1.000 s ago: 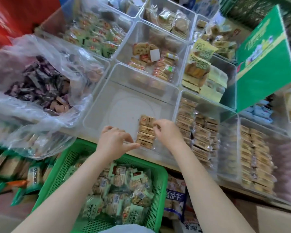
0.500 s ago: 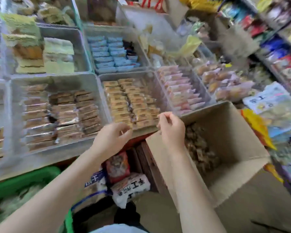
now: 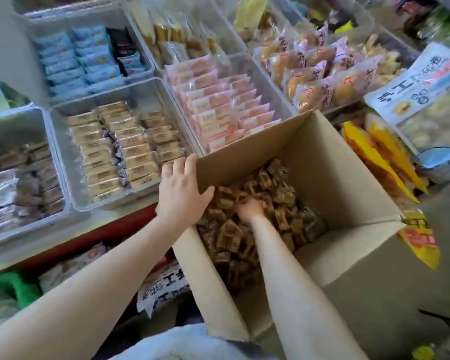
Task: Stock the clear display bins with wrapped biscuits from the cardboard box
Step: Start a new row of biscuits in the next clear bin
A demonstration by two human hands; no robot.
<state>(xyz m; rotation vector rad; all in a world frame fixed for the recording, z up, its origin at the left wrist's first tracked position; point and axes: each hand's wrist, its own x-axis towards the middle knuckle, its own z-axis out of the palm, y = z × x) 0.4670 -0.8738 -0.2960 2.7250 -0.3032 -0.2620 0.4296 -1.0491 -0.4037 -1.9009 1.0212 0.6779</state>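
A shop display fills the view: clear bins (image 3: 166, 84) packed side by side on a red-edged surface (image 3: 109, 229), holding blue packs (image 3: 76, 58), tan biscuits (image 3: 120, 146) and pink packs (image 3: 226, 110). Below and right of them sits the open cardboard box (image 3: 348, 178), its near corner touching the bin row. Left hand (image 3: 182, 193) is on that corner of the box, fingers spread over the outside, thumb hooked over the rim. Right hand (image 3: 251, 207) is down inside the box, buried among the brown wrapped biscuits (image 3: 278, 196); its fingers dip into the pile and I cannot tell whether they are pinching any. A green basket (image 3: 13, 284) shows at lower left, under the surface.
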